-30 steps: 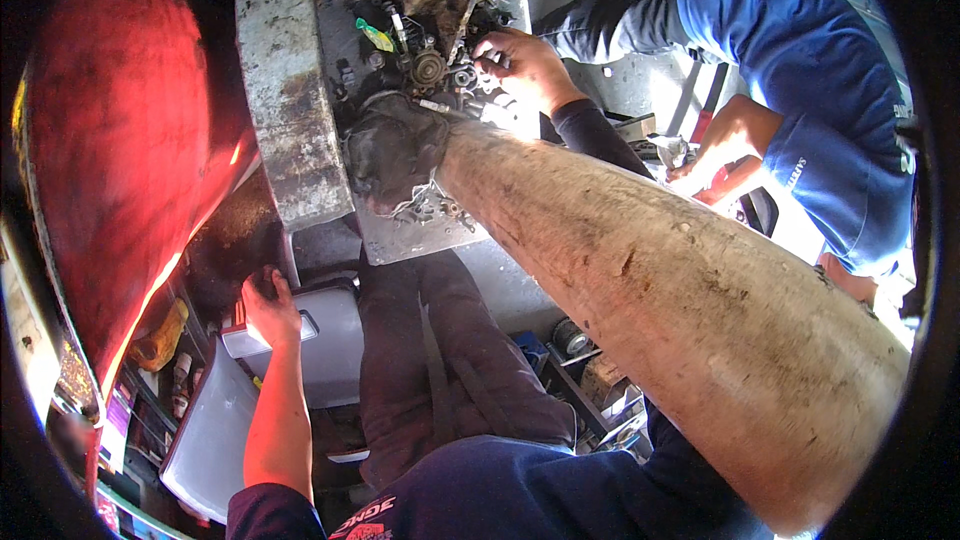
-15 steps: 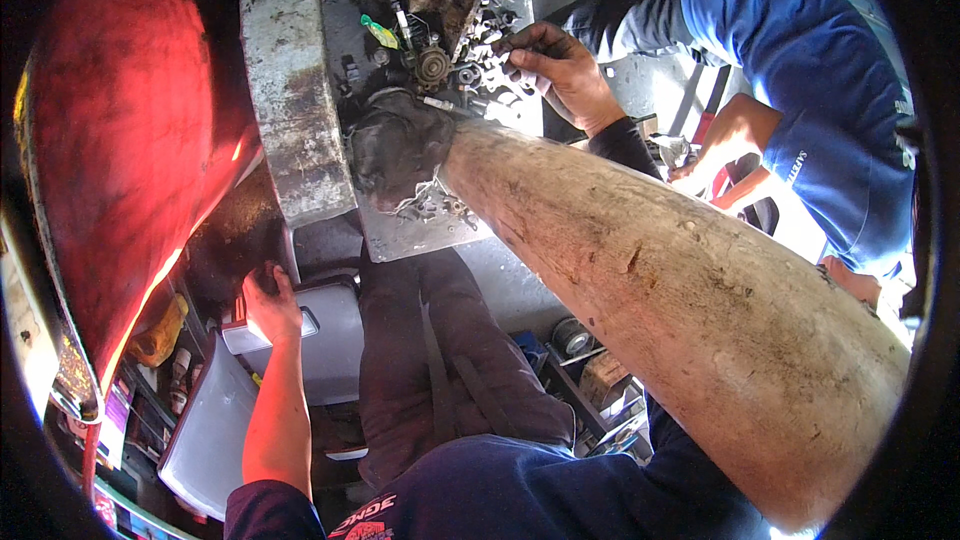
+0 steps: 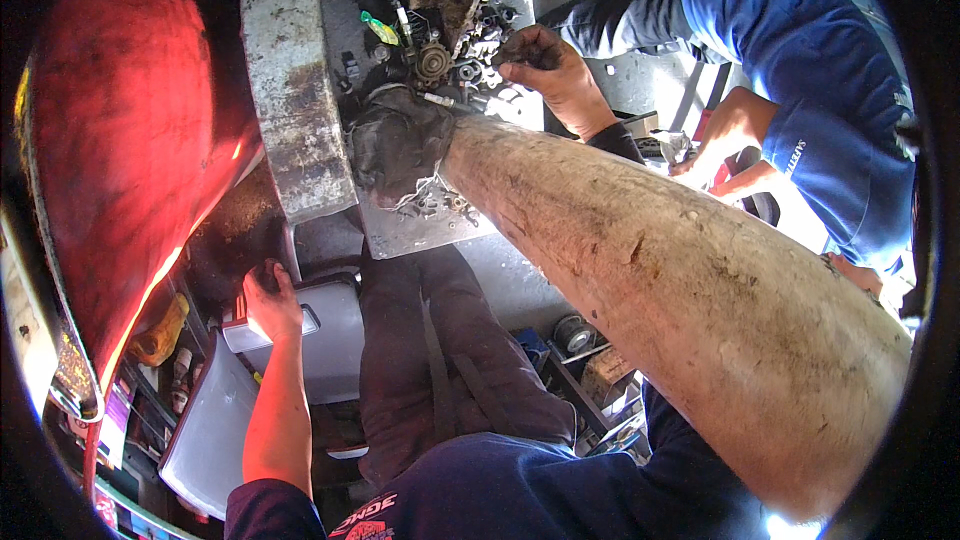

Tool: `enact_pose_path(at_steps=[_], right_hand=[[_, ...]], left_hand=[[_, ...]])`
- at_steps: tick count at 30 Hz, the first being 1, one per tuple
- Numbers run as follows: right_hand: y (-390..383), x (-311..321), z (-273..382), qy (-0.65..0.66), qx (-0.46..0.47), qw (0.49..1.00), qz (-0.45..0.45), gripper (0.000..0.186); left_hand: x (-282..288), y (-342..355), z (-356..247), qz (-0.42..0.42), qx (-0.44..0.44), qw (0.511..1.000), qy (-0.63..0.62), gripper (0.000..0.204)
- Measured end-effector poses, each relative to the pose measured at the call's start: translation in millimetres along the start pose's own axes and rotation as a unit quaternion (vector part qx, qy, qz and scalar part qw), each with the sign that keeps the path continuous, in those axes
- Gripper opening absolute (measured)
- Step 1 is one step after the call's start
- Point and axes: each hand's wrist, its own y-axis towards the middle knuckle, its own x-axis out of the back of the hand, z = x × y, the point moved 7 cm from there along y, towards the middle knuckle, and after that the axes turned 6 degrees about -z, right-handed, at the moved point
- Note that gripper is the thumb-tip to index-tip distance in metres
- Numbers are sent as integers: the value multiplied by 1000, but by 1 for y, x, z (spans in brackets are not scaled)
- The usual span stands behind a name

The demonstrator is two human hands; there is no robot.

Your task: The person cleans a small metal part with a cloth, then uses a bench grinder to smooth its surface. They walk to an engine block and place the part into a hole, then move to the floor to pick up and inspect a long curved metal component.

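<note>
My right hand [image 3: 552, 80] is raised over a metal plate [image 3: 425, 235] crowded with small metal parts [image 3: 435, 62]; its fingertips are pinched, what they hold too dark to make out. A dark crumpled cloth [image 3: 395, 150] sits beside the parts, against the end of a long, stained beige beam-like piece [image 3: 660, 300] that crosses over my right arm. My left hand [image 3: 270, 305] is low at the left, fingers curled at the top edge of a grey plastic panel [image 3: 320, 360]; what they grip is unclear.
A red curved panel [image 3: 120, 140] fills the left, beside a rusty grey metal beam [image 3: 290, 90]. At the right a co-worker in blue [image 3: 820, 140] bends with hands [image 3: 730, 135] near metal pieces. A cluttered rack [image 3: 600, 380] stands below the beige piece.
My right hand moved rightward out from among the parts, then slightly back left, its fingers now more bunched. My left hand stays in place.
</note>
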Motion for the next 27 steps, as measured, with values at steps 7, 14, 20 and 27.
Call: enact_pose_path(at_steps=[7,14,20,27], right_hand=[[1,-7,5,-60,5,998,-8,40],[-6,-8,6,94,-81,992,27,39],[-8,-5,8,224,-115,967,25,30],[-2,-6,-3,130,-128,982,41,32]], left_hand=[[-1,-1,2,4,-1,1000,7,37],[4,-1,-2,-7,-8,1000,-8,37],[2,-2,0,9,8,1000,-12,36],[0,-1,4,-1,1,1000,-23,37]])
